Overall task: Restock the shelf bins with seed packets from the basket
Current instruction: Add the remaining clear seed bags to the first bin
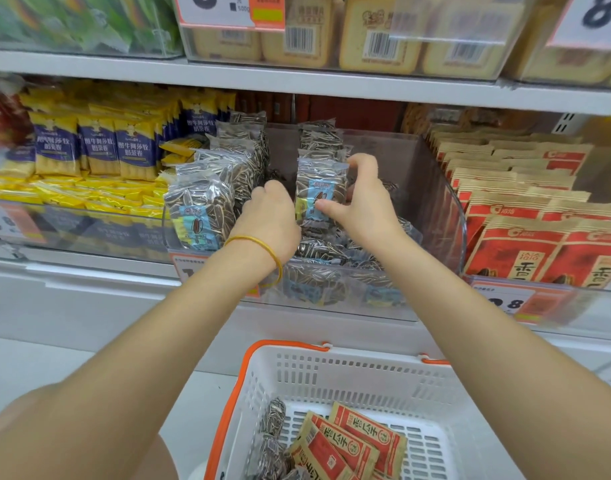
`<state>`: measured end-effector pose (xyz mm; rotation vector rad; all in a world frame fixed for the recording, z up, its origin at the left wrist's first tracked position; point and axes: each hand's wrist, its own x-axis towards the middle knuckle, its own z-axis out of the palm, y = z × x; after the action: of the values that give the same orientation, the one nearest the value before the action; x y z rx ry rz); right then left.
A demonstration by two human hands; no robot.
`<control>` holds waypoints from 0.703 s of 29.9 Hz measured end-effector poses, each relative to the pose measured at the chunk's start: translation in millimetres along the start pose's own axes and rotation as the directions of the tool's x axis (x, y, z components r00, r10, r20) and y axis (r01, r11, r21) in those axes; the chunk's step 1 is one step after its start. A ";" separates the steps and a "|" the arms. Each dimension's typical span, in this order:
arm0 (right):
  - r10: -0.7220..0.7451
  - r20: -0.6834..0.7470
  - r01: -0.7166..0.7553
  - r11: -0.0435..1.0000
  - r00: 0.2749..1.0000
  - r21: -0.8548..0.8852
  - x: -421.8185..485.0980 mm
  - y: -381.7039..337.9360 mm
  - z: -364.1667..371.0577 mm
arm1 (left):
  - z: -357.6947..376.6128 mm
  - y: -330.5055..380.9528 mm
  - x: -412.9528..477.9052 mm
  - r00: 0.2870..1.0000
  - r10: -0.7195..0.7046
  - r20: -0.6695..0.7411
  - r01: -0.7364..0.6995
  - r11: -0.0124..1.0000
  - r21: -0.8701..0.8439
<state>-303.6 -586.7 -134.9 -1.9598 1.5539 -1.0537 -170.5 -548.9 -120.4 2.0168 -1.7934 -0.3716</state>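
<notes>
The right hand (361, 206) pinches an upright seed packet (317, 187) in the middle of the clear bin (446, 202), with the thumb across its blue label and the fingers (361, 164) curled over its top right corner; the left hand (269, 216) sits just left of that packet, its fingers curled toward the left row of packets (207, 199), and I cannot tell whether they grip anything or only brace the row; the held packet stands at the near end of a short row that runs toward the far wall, and loose packets (331, 251) lie flat under it and nearer than it; the likeliest trouble is poor footing, since the packet would rest on that slippery heap and, once released, could tip toward the near wall or slide sideways; the right part of the bin looks sparse, so nothing there would prop the packet up, and the row behind it could lean over with it; the left row looks crowded and tilted, and may slump right into the gap if the left hand draws away; the film is glossy, so a light pinch at one corner could slip; the basket (331, 379) sits near and below, holding striped packets (272, 419) and red packets (362, 434); the red ones probably belong with the matching red stock (525, 251) on the right, so mixing the two kinds would be an easy mistake.
</notes>
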 end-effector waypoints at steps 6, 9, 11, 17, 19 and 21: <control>0.072 0.011 -0.073 0.997 0.997 0.034 -5.9 -0.6 -5.0 | -7.2 -6.1 -53.3 0.974 0.224 0.034 -0.213 0.956 -0.201; 0.057 -0.019 -0.056 0.998 0.998 0.018 -15.5 -5.1 -9.6 | -2.3 -7.6 -67.5 0.951 0.246 0.188 -0.161 0.912 -0.377; 0.000 -0.073 0.000 1.000 0.997 -0.005 -33.3 -12.8 -20.4 | 4.1 -11.1 -74.3 0.882 0.282 0.378 -0.096 0.892 -0.442; -0.069 0.056 0.061 0.988 0.996 0.142 -133.1 14.4 -12.5 | 50.9 -42.3 -84.7 0.551 0.110 0.827 -0.216 0.976 0.014; 0.093 0.311 -0.096 0.995 0.946 -0.005 -154.2 64.9 22.9 | 72.8 -52.9 -90.8 0.504 0.014 0.864 -0.352 0.916 0.191; 0.274 0.530 -0.160 0.955 0.803 -0.252 -173.6 125.0 59.5 | 88.1 -61.2 -96.6 0.475 -0.061 0.878 -0.481 0.818 0.317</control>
<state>-351.1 -464.5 -314.2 -1.9114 1.5225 -0.1902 -170.4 -459.5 -233.8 2.0106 -3.0620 -1.0736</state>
